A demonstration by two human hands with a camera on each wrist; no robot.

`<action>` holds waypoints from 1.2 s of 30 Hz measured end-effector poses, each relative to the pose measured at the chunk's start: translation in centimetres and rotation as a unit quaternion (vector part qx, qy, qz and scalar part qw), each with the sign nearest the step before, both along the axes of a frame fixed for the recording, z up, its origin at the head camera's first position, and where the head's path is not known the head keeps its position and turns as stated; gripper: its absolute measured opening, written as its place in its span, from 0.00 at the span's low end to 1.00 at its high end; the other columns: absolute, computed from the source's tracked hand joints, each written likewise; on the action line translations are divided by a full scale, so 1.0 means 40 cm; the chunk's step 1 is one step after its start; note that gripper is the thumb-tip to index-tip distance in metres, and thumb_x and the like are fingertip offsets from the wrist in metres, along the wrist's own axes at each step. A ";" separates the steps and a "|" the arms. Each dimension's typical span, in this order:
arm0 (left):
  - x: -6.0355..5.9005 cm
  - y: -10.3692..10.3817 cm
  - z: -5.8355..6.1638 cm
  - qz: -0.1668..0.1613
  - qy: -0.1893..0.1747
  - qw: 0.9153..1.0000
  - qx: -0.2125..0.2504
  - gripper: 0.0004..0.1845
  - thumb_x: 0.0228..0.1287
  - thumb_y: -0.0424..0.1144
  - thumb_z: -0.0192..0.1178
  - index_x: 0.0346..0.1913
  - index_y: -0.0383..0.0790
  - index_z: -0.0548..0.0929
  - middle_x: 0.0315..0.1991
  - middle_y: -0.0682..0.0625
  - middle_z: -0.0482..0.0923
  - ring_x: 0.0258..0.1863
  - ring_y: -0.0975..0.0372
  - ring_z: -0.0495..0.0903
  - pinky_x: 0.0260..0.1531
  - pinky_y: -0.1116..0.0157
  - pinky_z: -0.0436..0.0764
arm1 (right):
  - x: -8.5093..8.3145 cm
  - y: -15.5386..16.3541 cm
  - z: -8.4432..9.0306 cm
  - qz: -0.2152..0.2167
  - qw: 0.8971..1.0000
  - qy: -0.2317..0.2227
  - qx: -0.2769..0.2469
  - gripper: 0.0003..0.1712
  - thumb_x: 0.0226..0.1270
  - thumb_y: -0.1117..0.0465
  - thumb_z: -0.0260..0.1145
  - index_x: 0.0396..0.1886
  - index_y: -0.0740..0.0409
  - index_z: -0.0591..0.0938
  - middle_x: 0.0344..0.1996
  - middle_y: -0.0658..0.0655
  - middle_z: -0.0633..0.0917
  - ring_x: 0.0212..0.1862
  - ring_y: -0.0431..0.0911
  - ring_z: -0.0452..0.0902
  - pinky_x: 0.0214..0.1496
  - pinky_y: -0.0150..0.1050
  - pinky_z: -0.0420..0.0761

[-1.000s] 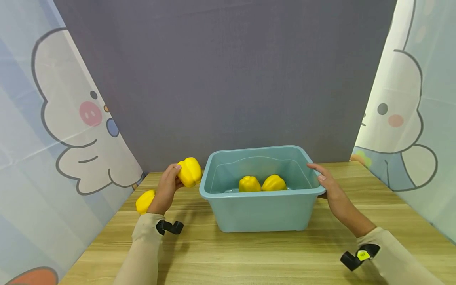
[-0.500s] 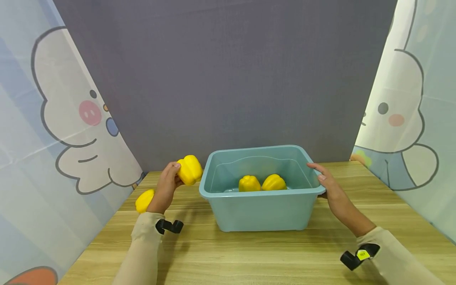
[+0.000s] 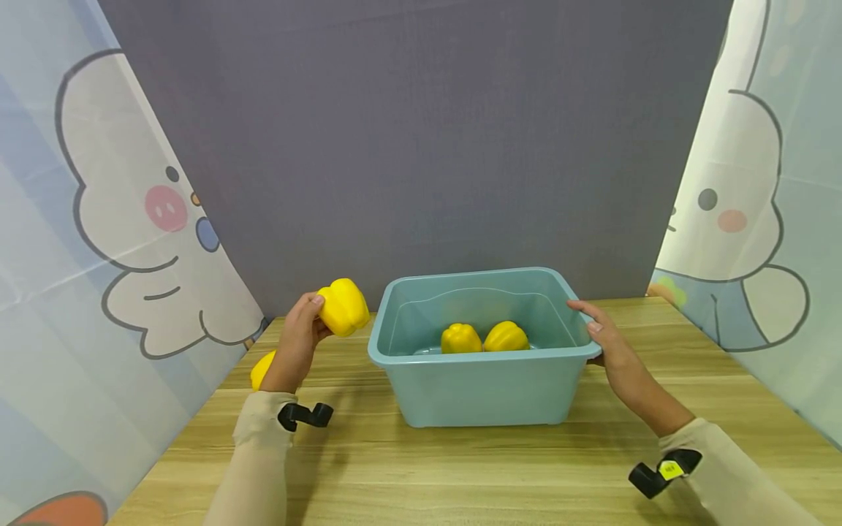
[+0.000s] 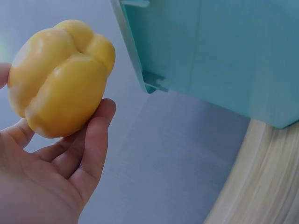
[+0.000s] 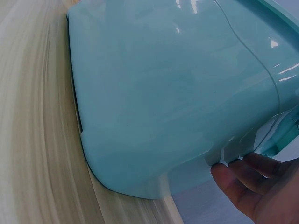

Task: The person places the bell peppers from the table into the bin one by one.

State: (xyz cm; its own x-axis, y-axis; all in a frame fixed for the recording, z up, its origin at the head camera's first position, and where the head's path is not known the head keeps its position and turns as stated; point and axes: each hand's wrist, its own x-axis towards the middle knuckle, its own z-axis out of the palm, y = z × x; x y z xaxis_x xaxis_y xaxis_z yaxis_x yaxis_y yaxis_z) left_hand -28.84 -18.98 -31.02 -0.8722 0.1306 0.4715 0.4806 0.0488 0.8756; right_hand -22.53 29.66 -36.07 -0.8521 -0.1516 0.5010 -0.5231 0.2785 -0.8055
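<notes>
One pepper [image 3: 343, 307] sits in my left grip [image 3: 297, 338], just left of the bin [image 3: 483, 391]; my right grip [image 3: 608, 340] clasps its rim.

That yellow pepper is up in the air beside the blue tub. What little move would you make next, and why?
Probably carry the pepper sideways over the tub's rim and lower it in. The left hand holds it level with the rim but outside it, two peppers already lie inside, and the right hand grips the far rim, steadying the tub.
</notes>
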 end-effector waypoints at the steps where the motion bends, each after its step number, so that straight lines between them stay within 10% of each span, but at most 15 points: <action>1: 0.001 0.002 0.002 -0.003 0.001 1.000 0.004 0.21 0.81 0.53 0.45 0.57 0.38 0.70 0.50 0.44 0.76 0.44 0.57 0.83 0.46 0.64 0.82 | 0.000 0.000 0.000 0.000 1.000 0.000 -0.002 0.31 0.82 0.49 0.33 0.76 0.57 0.58 0.68 0.66 0.61 0.52 0.46 0.73 0.41 0.41 0.79; 20: 0.000 0.062 0.028 -0.037 0.010 0.999 -0.001 0.20 0.80 0.52 0.47 0.55 0.37 0.71 0.48 0.43 0.74 0.41 0.57 0.81 0.46 0.64 0.81 | 0.000 -0.004 -0.003 0.001 1.000 0.006 -0.019 0.29 0.83 0.51 0.35 0.75 0.60 0.59 0.66 0.67 0.63 0.50 0.47 0.74 0.41 0.41 0.80; 36: 0.008 0.092 0.098 -0.043 0.028 0.992 -0.117 0.23 0.76 0.51 0.55 0.60 0.36 0.74 0.51 0.39 0.77 0.46 0.50 0.80 0.49 0.61 0.82 | -0.001 -0.012 -0.001 0.001 0.999 0.002 -0.032 0.28 0.83 0.52 0.36 0.74 0.61 0.60 0.64 0.67 0.66 0.48 0.45 0.75 0.39 0.41 0.80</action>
State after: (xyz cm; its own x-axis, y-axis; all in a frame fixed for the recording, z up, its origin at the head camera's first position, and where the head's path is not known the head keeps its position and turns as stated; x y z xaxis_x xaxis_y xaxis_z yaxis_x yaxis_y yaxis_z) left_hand -28.52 -15.30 -27.08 -0.8260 0.3150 0.4675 0.5400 0.2039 0.8166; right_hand -22.55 29.19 -36.11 -0.8500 -0.1211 0.5127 -0.5266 0.2243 -0.8200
